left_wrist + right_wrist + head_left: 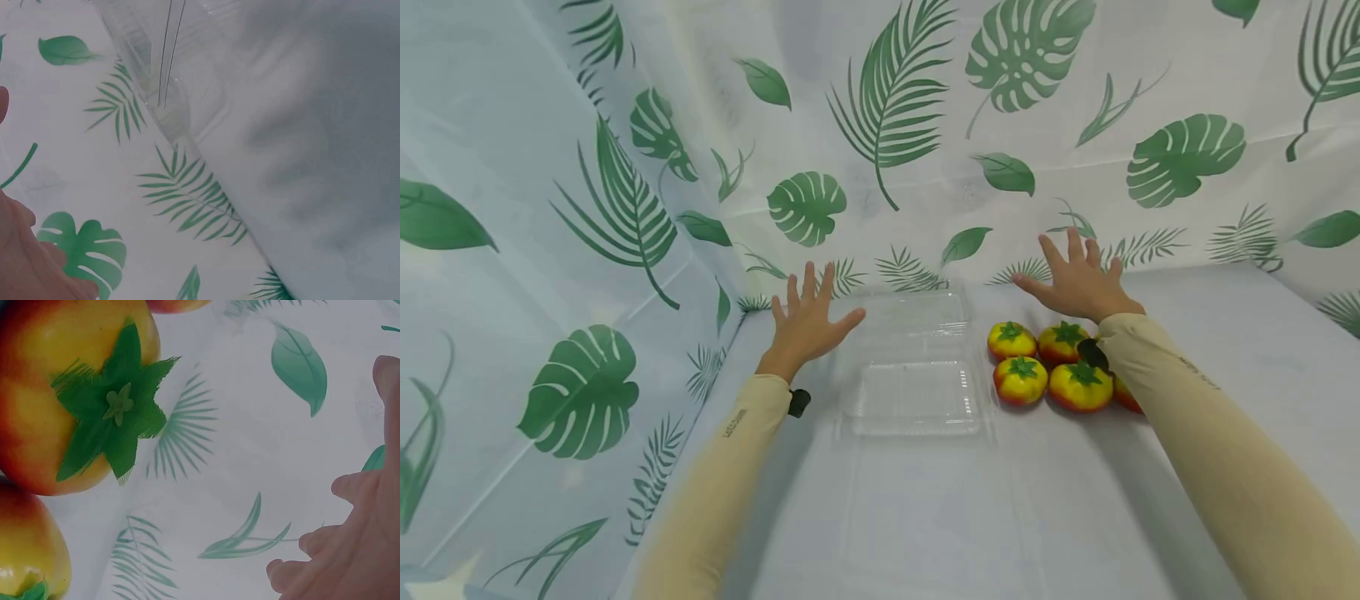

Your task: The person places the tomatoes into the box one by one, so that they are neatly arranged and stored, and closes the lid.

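My left hand (808,325) is held with its fingers spread, left of a clear plastic clamshell box (917,396) whose lid (917,310) lies folded back. Nothing is in that hand. On the other side, my right hand (1082,283) spreads its fingers above and behind a group of yellow-red persimmons (1019,380) with green leafy tops, and it holds nothing. In the right wrist view one persimmon (37,394) appears close up, apart from the fingers (350,487). Part of the group is hidden behind the right forearm. The box's base shows no fruit in it.
A pale cloth covers the table (925,517). Behind and to the left rises a white curtain (917,225) printed with green leaves, meeting the table's back edge. Both forearms wear beige sleeves (1210,408), with a small dark object at each wrist.
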A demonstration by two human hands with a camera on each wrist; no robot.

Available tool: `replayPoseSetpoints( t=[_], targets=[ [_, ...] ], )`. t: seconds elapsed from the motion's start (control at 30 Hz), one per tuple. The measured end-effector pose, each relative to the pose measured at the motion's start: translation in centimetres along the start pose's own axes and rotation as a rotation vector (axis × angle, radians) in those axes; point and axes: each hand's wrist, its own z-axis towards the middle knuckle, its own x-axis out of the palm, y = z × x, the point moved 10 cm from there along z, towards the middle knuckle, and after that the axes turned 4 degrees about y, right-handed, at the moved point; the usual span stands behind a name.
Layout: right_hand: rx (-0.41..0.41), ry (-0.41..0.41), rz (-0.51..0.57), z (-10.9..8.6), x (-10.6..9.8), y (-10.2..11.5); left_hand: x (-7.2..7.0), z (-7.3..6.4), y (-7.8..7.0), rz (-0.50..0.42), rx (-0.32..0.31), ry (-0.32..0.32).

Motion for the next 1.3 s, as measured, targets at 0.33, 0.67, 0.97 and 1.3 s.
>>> replayPoseSetpoints(
  t=[0.33,0.67,0.97,1.3],
  targets=[
    [0.002,0.019,0.012,-0.8,-0.5,-0.4,1.4,-3.2,0.3,0.001,0.057,-0.002],
    [0.013,0.031,0.028,-1.0,-0.3,-1.2,3.5,-6.1,-1.3,-0.075,0.132,0.013],
    [0.016,0.041,0.033,-1.9,-0.7,-2.5,6.2,-7.4,-1.3,-0.091,0.123,0.119],
    [0.006,0.058,0.004,-2.6,-1.0,-3.8,7.6,-8.1,-1.8,-0.075,0.143,0.155]
  ],
)
